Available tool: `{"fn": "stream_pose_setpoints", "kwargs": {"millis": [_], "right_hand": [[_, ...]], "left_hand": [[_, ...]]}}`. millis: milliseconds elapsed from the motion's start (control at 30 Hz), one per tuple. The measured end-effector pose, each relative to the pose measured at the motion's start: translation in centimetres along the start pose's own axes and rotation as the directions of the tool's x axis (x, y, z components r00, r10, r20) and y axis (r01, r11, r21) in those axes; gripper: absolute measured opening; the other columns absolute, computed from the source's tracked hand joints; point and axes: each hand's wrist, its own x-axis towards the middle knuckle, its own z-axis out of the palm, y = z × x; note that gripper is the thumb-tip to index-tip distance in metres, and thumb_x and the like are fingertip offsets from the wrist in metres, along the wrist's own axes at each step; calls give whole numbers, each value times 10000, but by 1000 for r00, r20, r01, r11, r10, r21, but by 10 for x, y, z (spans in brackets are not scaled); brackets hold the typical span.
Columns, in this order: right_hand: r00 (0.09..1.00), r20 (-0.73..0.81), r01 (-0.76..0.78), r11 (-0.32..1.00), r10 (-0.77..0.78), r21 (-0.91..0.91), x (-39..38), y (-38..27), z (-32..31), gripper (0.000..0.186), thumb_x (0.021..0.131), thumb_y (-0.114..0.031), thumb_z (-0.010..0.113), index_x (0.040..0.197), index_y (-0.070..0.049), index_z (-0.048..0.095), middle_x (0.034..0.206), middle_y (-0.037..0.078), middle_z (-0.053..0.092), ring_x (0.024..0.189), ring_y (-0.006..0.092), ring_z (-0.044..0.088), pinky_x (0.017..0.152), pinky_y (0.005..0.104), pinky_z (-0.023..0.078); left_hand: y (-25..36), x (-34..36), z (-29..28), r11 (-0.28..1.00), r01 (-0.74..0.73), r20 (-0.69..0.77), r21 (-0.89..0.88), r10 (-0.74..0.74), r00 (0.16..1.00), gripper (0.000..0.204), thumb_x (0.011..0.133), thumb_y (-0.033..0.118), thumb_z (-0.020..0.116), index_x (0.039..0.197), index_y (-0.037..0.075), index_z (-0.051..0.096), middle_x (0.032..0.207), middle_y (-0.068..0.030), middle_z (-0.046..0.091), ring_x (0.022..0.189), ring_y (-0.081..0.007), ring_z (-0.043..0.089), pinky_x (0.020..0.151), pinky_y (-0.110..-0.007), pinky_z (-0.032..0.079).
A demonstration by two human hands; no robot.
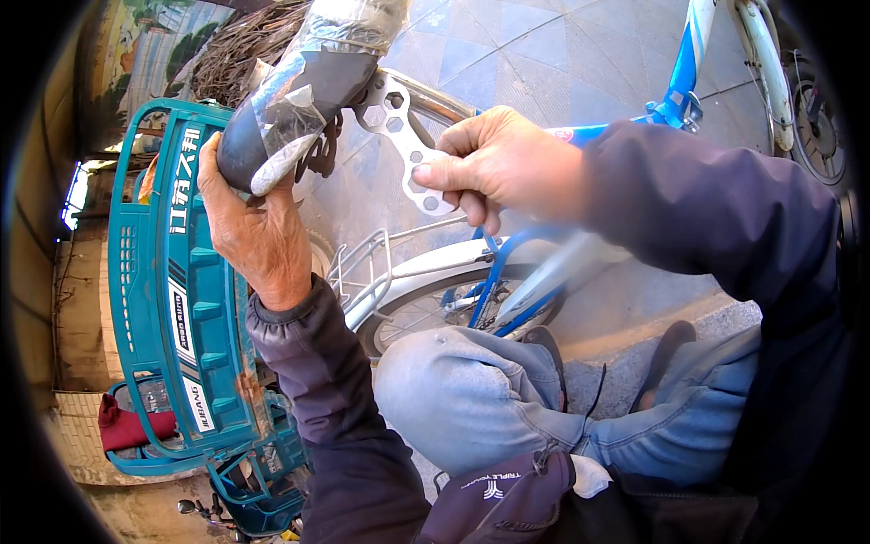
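Note:
A bicycle saddle (340, 77), dark and wrapped in torn clear plastic with a silvery patch, is tipped up at the upper left. My left hand (263, 236) grips its narrow black nose, the thumb and fingers wrapped round it. In my right hand (512, 163) is a flat silver multi-hole spanner (395, 125), pinched between thumb and fingers near its lower end. The spanner's far end lies at the clamp beneath the saddle, beside the shiny seat post (439, 102). Whether it fits over a nut there I cannot tell. Brown saddle springs (324, 150) show under the saddle.
A blue and white bicycle frame (680, 82) stretches behind my right hand. Below are its rear wheel (426, 331) and a white wire rack (367, 267). A teal cargo tricycle (222, 317) stands at left, with dry sticks (240, 50) behind it. My bent knees are below.

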Motion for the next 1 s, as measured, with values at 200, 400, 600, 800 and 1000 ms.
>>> {"fn": "stream_pose_setpoints", "kwargs": {"millis": [200,400,600,800,1000], "right_hand": [[1000,-15,21,991,-19,129,6,6,22,240,890,-183,633,859,55,631,652,46,566,518,102,571,447,249,521],[999,-48,27,995,-23,94,23,11,35,275,897,-246,635,863,27,629,670,37,586,535,83,562,467,237,495],[975,-155,110,957,-156,-269,31,15,30,268,896,-259,626,844,4,647,690,50,610,564,83,510,514,264,432],[978,-145,107,956,-151,-272,30,11,27,284,900,-260,613,813,8,650,675,41,613,597,85,508,548,278,416],[979,-133,117,962,-154,-248,23,4,14,289,853,-260,668,923,19,692,724,81,664,631,138,602,619,302,489]], "left_hand": [[1,-1,1,1000,-18,11,-6,18,1000,494,852,144,699,1282,33,482,1125,-119,575,968,-181,571,763,-281,529],[1,-1,2,1000,-8,-16,-11,7,1000,555,773,31,736,1270,44,490,1124,-137,587,964,-211,600,733,-300,539],[6,-1,2,1000,4,-11,15,-4,1000,559,772,16,728,1274,42,482,1121,-135,587,964,-214,603,732,-296,540],[2,-1,2,998,-47,-10,29,47,999,548,783,29,732,1268,5,477,1116,-138,584,959,-206,601,756,-296,537],[1,-1,2,1000,-14,-13,25,15,1000,554,782,56,743,1271,20,486,1118,-143,591,951,-209,606,748,-300,543]]}}
